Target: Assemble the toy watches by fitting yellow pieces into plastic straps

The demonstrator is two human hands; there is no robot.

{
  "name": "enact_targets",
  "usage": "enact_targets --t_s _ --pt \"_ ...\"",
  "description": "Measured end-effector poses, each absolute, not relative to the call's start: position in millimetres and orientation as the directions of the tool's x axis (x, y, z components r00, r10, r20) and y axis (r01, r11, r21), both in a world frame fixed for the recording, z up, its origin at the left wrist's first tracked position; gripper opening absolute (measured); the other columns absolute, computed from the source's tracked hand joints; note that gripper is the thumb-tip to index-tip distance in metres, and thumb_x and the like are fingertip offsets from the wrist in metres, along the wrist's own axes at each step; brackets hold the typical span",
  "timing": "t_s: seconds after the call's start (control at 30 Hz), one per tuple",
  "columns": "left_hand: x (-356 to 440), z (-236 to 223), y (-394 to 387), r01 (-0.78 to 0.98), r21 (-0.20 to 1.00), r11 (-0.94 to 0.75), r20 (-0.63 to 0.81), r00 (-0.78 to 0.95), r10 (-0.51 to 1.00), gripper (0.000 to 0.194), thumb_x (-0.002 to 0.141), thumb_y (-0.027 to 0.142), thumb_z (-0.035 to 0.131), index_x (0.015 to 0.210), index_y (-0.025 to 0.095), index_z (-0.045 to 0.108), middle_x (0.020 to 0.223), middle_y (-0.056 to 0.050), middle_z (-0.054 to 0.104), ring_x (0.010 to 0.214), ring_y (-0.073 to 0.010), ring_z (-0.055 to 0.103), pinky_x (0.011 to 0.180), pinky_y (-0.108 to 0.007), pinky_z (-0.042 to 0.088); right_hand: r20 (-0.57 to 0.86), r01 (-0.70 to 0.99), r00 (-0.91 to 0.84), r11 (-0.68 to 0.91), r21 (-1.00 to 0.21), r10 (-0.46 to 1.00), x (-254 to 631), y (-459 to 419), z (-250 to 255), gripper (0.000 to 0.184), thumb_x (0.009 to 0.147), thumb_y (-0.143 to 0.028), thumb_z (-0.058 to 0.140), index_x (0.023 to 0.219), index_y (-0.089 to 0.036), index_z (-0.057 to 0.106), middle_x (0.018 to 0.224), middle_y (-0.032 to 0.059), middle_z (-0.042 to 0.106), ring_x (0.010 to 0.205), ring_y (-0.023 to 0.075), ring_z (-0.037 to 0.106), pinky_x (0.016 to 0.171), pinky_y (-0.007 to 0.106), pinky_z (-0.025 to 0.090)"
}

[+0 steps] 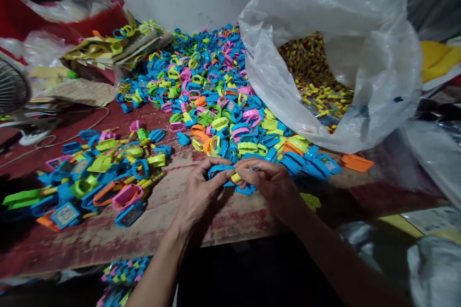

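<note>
Beyond both hands spreads a heap of coloured plastic pieces (pixel 201 86); what lies beneath its top layer is hidden. A white bag (pixel 382 67), right of it, holds small yellow-and-red parts (pixel 324 91). The hands nearly meet, wrists low: the left hand (pixel 205 182) grips a blue piece (pixel 219 170), partly covered by fingers; the right hand (pixel 268 180) pinches a yellow part (pixel 236 178) against it.

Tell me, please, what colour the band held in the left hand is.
The band in the left hand is blue, best seen in the head view.
</note>
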State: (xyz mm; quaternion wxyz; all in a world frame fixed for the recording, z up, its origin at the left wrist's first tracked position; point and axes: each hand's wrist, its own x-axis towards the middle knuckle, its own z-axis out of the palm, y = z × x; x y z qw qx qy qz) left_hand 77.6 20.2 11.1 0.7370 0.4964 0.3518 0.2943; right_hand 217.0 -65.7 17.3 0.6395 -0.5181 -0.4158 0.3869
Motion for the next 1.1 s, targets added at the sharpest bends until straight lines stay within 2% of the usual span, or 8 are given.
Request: enact_targets --t_s 0.2,0.33,0.47,0.6,0.73,0.87,0.97,1.1 --pt "88 8 4 -0.325 0.810 0.488 -0.218 0.605 0.765 0.030 0.070 0.030 0.080 0.090 0.020 0.060 0.085 0.000 0.065 0.064 -0.0096 0.062 0.055 -0.018 0.048 0.080 -0.183 0.340 0.150 -0.972 0.937 209 -76 1 0.013 0.080 -0.035 0.073 0.083 -0.023 0.076 0.086 0.0006 0.069 0.075 0.0153 0.067 0.075 0.029 0.055" --pt "93 -2 -5 -0.432 0.798 0.421 -0.113 0.579 0.807 0.022 0.084 0.040 0.067 0.094 0.021 0.061 0.096 -0.002 0.065 0.065 -0.0077 0.058 0.052 -0.016 0.044 0.070 -0.337 0.338 0.190 -0.922 0.938 193 -80 -17 0.015 0.080 -0.037 0.073 0.085 -0.024 0.076 0.095 0.0021 0.066 0.077 0.0158 0.066 0.076 0.031 0.056" --pt "90 -6 -4 -0.301 0.911 0.283 -0.070 0.562 0.824 0.023 0.083 0.038 0.069 0.097 0.020 0.063 0.100 -0.005 0.067 0.068 -0.0095 0.059 0.055 -0.018 0.046 0.214 -0.004 0.414 0.237 -0.972 0.885 201 -90 -15 0.009 0.080 -0.033 0.074 0.083 -0.025 0.077 0.099 0.0024 0.062 0.086 0.0159 0.063 0.077 0.028 0.052" --pt "94 -1 1 -0.384 0.845 0.372 -0.059 0.625 0.779 0.017 0.084 0.032 0.069 0.090 0.017 0.063 0.085 -0.002 0.063 0.065 -0.0094 0.057 0.057 -0.020 0.048 0.418 0.326 0.451 0.291 -0.900 0.789 223 -95 4 0.006 0.081 -0.028 0.074 0.086 -0.025 0.077 0.103 0.0035 0.064 0.099 0.0186 0.061 0.081 0.028 0.049" --pt "102 3 2 -0.478 0.772 0.419 -0.045 0.616 0.787 0.012 0.084 0.026 0.069 0.086 0.016 0.062 0.082 -0.001 0.060 0.067 -0.0085 0.058 0.063 -0.020 0.050 0.322 0.133 0.420 0.294 -0.947 0.848 229 -87 6 0.011 0.085 -0.032 0.069 0.085 -0.022 0.075 0.070 -0.0009 0.064 0.064 0.0120 0.058 0.060 0.024 0.046" --pt "97 6 0 -0.317 0.815 0.485 -0.179 0.658 0.732 0.021 0.079 0.026 0.075 0.094 0.020 0.063 0.082 0.001 0.061 0.060 -0.0071 0.057 0.058 -0.019 0.048 0.136 -0.164 0.475 0.239 -0.957 0.869 227 -81 -5 0.014 0.086 -0.035 0.068 0.089 -0.021 0.069 0.056 -0.0047 0.059 0.054 0.0115 0.057 0.059 0.025 0.046" --pt "89 9 -3 -0.173 0.826 0.537 -0.284 0.695 0.660 0.028 0.077 0.027 0.077 0.099 0.023 0.060 0.080 0.001 0.061 0.058 -0.0064 0.055 0.057 -0.017 0.047 0.102 -0.195 0.422 0.199 -0.960 0.901 230 -79 -7 0.015 0.085 -0.032 0.067 0.093 -0.020 0.065 0.060 -0.0031 0.064 0.057 0.0118 0.060 0.063 0.026 0.048" --pt "84 11 -6 -0.142 0.795 0.590 -0.306 0.746 0.592 0.016 0.082 0.028 0.066 0.093 0.022 0.057 0.073 0.002 0.059 0.051 -0.0046 0.047 0.051 -0.014 0.040 0.138 -0.105 0.356 0.186 -0.977 0.924 231 -79 -1 0.014 0.084 -0.028 0.063 0.094 -0.018 0.065 0.066 -0.0021 0.066 0.060 0.0118 0.061 0.062 0.025 0.049"
